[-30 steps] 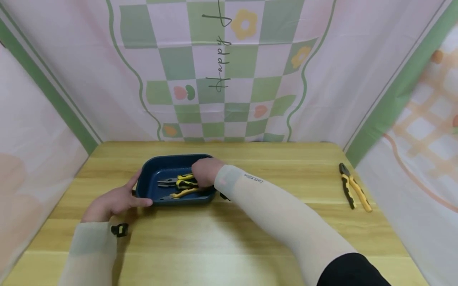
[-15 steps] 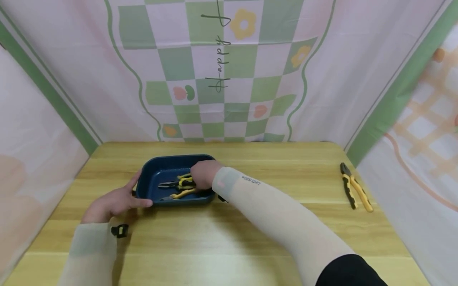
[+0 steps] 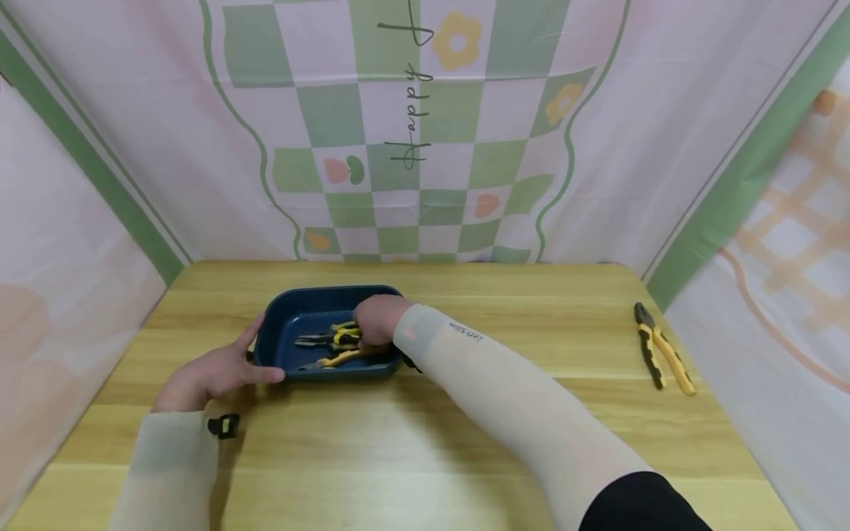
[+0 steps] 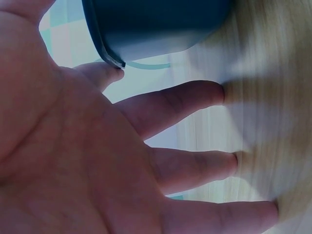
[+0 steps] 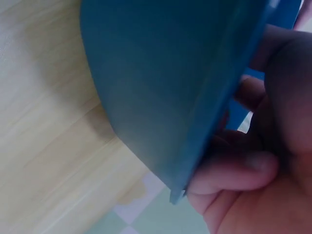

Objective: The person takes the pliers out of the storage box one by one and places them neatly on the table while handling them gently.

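A dark blue tray (image 3: 284, 345) stands on the table with several pliers in it. Long-jawed pliers (image 3: 347, 338) lie in the middle, and another pair with yellow handles (image 3: 340, 359) is nearer the front wall. My right hand (image 3: 381, 320) reaches over the tray's right end and grips the middle pliers' handles with curled fingers; the fingertips are hidden. In the right wrist view, curled fingers (image 5: 229, 173) show just past the tray wall. At the opposite end my left hand (image 3: 222, 371) spreads its thumb and straight fingers (image 4: 195, 168) against the tray's corner and the tabletop.
Another pair of yellow-and-black pliers (image 3: 662, 350) lies on the wooden table (image 3: 465, 450) near its right edge. A checked curtain (image 3: 445, 177) hangs behind the table's far edge, and printed cloth hangs at both sides.
In the tray, the middle pliers' jaws have drawn closer together and turned slightly under the right hand. The left hand and the tray stay in place.
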Action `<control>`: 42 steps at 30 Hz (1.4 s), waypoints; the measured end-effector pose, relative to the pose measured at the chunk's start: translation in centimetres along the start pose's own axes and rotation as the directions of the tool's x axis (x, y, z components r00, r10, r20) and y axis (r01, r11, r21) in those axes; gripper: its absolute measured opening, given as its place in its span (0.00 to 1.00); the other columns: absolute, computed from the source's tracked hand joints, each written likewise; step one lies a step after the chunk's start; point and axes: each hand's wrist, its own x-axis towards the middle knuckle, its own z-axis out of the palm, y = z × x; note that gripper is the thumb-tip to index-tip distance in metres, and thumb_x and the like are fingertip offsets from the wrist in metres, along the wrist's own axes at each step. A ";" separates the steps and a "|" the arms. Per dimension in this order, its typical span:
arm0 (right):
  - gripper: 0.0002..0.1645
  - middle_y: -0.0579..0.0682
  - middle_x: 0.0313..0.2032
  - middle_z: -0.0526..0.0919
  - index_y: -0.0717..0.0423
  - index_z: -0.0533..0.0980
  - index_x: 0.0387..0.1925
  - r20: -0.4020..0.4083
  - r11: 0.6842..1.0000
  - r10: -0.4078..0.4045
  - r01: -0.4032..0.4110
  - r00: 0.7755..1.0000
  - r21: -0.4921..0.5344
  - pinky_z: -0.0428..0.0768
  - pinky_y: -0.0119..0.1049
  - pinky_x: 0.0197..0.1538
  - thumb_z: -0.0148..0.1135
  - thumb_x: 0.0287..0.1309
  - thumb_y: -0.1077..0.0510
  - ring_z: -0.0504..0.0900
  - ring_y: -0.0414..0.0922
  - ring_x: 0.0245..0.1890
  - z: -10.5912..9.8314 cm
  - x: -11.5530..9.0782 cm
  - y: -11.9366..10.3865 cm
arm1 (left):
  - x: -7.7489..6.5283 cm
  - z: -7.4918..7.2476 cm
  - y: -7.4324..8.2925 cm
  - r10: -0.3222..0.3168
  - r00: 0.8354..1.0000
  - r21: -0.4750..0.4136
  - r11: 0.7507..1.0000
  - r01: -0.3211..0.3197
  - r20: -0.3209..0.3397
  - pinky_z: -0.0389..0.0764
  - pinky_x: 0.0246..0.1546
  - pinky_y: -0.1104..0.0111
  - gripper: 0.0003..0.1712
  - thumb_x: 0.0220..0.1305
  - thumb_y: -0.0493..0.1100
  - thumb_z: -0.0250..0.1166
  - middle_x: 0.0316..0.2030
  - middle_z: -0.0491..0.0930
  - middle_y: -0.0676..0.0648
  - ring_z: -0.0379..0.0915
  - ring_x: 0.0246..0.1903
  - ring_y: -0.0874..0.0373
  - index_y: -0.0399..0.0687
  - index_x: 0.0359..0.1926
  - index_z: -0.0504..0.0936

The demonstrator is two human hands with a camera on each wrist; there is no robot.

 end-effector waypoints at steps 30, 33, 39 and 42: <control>0.14 0.42 0.26 0.79 0.45 0.79 0.25 -0.029 0.991 0.029 -0.025 0.999 0.133 0.75 0.36 0.29 0.72 0.46 0.43 0.75 0.40 0.26 -0.1 0.7 -0.2 | 0.1 0.0 0.1 -0.004 1.000 0.015 1.000 0.004 -0.005 0.57 0.53 0.37 0.69 0.48 0.65 0.68 0.65 0.46 0.23 0.48 0.61 0.26 0.66 0.70 0.21; 0.13 0.41 0.27 0.79 0.45 0.79 0.26 -0.032 0.989 0.021 -0.016 0.999 0.149 0.76 0.37 0.29 0.72 0.46 0.43 0.76 0.41 0.26 -0.1 0.7 -0.2 | 0.1 0.0 0.1 -0.007 1.000 0.016 1.000 0.008 -0.006 0.57 0.53 0.37 0.70 0.47 0.66 0.68 0.65 0.46 0.23 0.48 0.61 0.26 0.66 0.70 0.21; 0.12 0.41 0.25 0.78 0.45 0.79 0.24 -0.049 0.986 0.006 0.002 0.999 0.169 0.75 0.37 0.29 0.72 0.47 0.44 0.75 0.40 0.24 -0.3 0.7 0.0 | 0.0 0.0 0.1 -0.017 1.000 0.000 1.000 0.017 0.000 0.57 0.53 0.37 0.69 0.48 0.65 0.68 0.65 0.47 0.23 0.48 0.61 0.26 0.67 0.70 0.21; 0.17 0.41 0.15 0.68 0.46 0.75 0.17 -0.078 0.986 -0.011 0.024 0.997 0.163 0.71 0.35 0.24 0.70 0.48 0.43 0.65 0.40 0.16 -0.4 0.4 0.1 | 0.0 0.1 0.0 -0.021 1.000 0.004 1.000 0.021 0.000 0.58 0.53 0.37 0.69 0.49 0.65 0.68 0.65 0.48 0.22 0.49 0.60 0.26 0.66 0.70 0.21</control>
